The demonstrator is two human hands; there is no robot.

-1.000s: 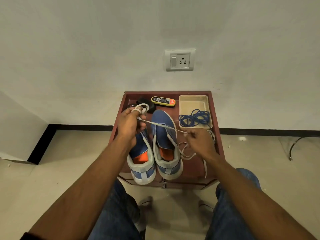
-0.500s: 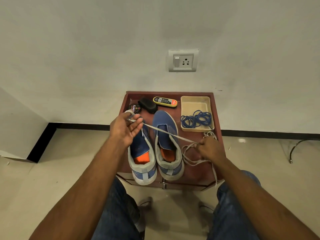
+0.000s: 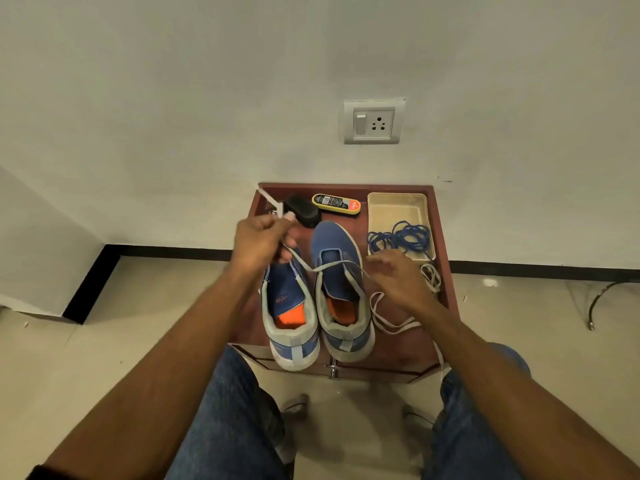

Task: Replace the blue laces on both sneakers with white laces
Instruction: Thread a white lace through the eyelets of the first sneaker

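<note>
Two blue sneakers with orange insoles stand side by side on a small red-brown table [image 3: 408, 355], the left sneaker [image 3: 289, 317] and the right sneaker [image 3: 341, 292], both without laces. My left hand [image 3: 261, 242] grips a white lace [image 3: 323, 266] above the left sneaker's toe; the lace's end sticks up to the left. The lace runs right across the right sneaker to my right hand [image 3: 398, 277], whose fingers are spread loosely over it. More white lace [image 3: 388, 318] lies looped on the table under that hand. The blue laces [image 3: 401, 239] lie coiled in a beige tray [image 3: 398, 209].
A black shoe brush [image 3: 304, 209] and a yellow-rimmed polish tin [image 3: 336, 203] lie at the table's back. A second white lace bundle [image 3: 431, 277] sits by the right edge. A wall with a socket [image 3: 373, 122] is behind. My knees are below the table front.
My left hand has closed round the lace and lifted it, its end now sticking up left. My right hand moved up towards the tray and loosened its fingers.
</note>
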